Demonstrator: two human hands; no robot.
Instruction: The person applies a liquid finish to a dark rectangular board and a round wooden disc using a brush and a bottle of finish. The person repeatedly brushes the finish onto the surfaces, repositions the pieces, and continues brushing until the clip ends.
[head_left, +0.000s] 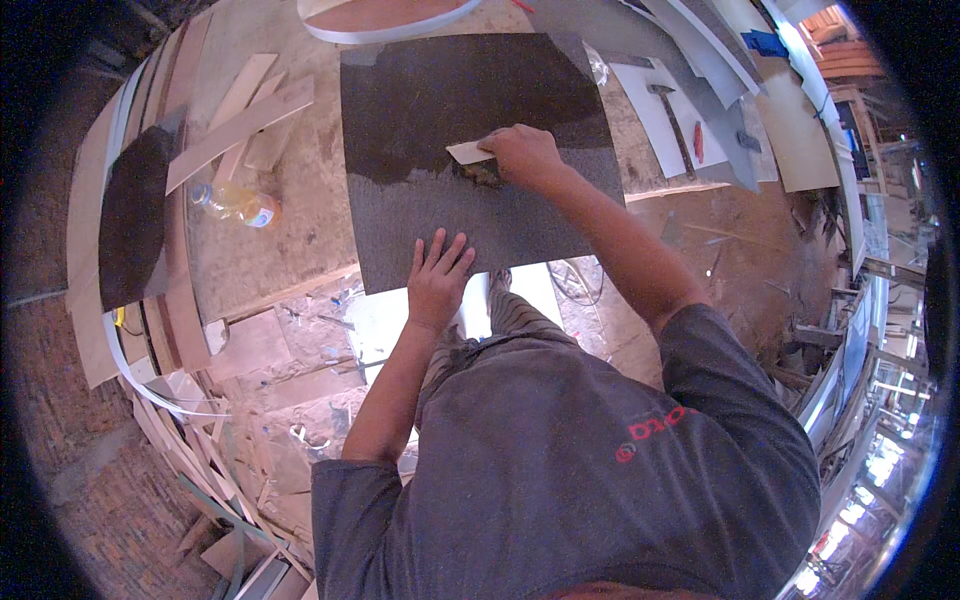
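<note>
A dark square sheet lies on the workbench in front of me. Its far part bears a darker, wet-looking coat with an uneven near edge; the near part is greyer. Between the fingers of my right hand is a thin, pale flat spreader, tilted against the sheet at the border of the coat. A small dark brownish smear shows just below that hand. My left hand rests flat on the sheet's near edge, fingers spread, holding nothing.
Left of the sheet are wooden strips, a clear bottle with yellow-orange liquid lying down, and another dark sheet. At right, a hammer and a red tool lie on a white sheet. Offcuts litter the floor.
</note>
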